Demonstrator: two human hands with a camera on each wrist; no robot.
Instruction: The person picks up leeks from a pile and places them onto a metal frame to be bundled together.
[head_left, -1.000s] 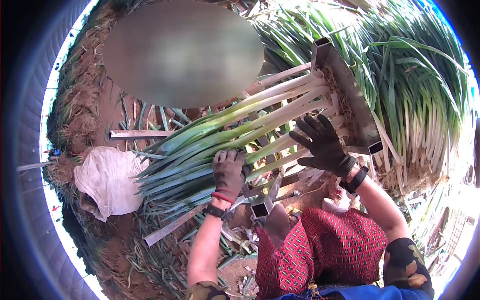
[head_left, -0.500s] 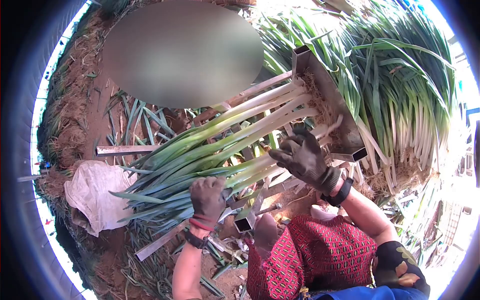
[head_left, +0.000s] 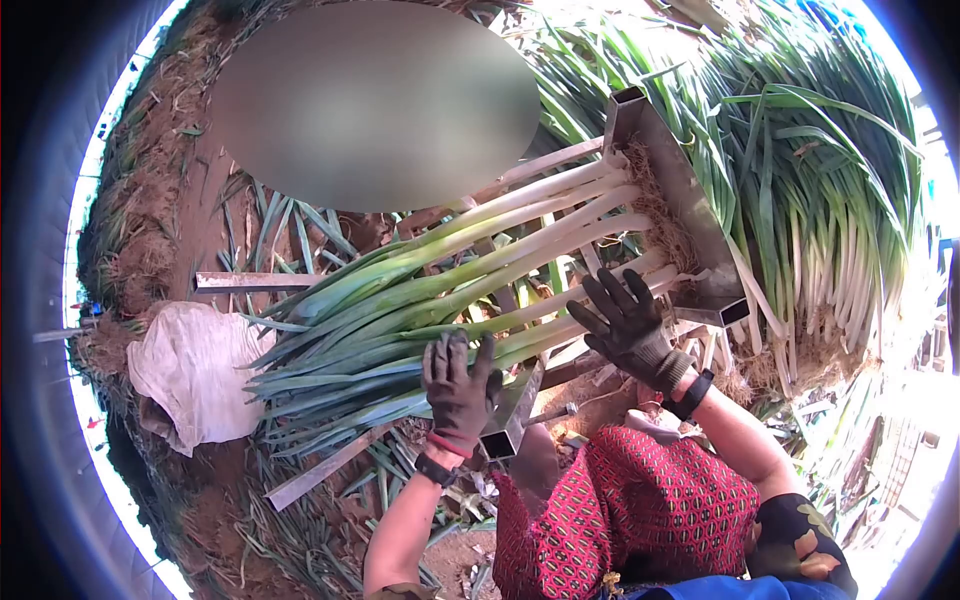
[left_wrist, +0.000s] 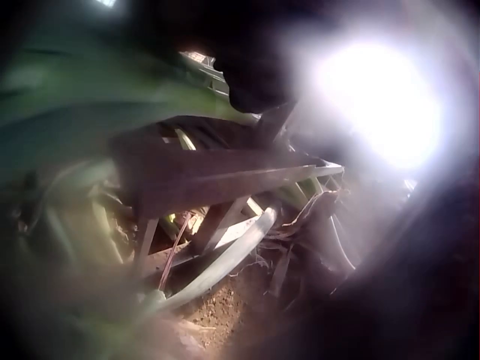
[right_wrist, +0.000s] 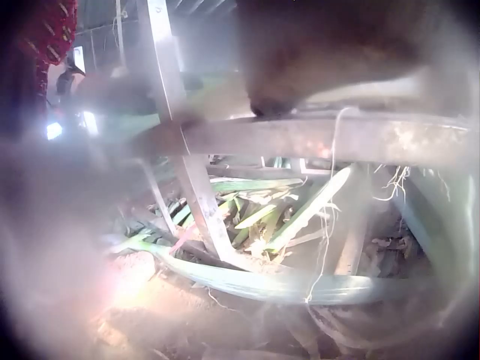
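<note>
A bundle of long leeks (head_left: 470, 270) lies across a metal frame (head_left: 680, 200), white stems toward a steel end plate, green leaves fanning left. My gloved left hand (head_left: 458, 385) rests with fingers spread flat on the green part of the near edge of the bundle. My gloved right hand (head_left: 625, 325) lies spread on the white stems close to the end plate. Neither hand grips anything. In the right wrist view a frame bar (right_wrist: 315, 139) crosses under the glove (right_wrist: 330, 52), with leaf scraps (right_wrist: 262, 217) on the soil below. The left wrist view is blurred, showing frame bars (left_wrist: 225, 176) and glare.
A large heap of leeks (head_left: 820, 200) stands behind the end plate at the right. A white sack (head_left: 195, 370) lies on the soil at the left. Loose metal bars (head_left: 260, 282) and cut leaves litter the ground. My red patterned clothing (head_left: 650, 500) fills the bottom.
My right hand has opened from a curled hold on the white stems to a flat spread. My left hand has also flattened, fingers spread, on the green leaves.
</note>
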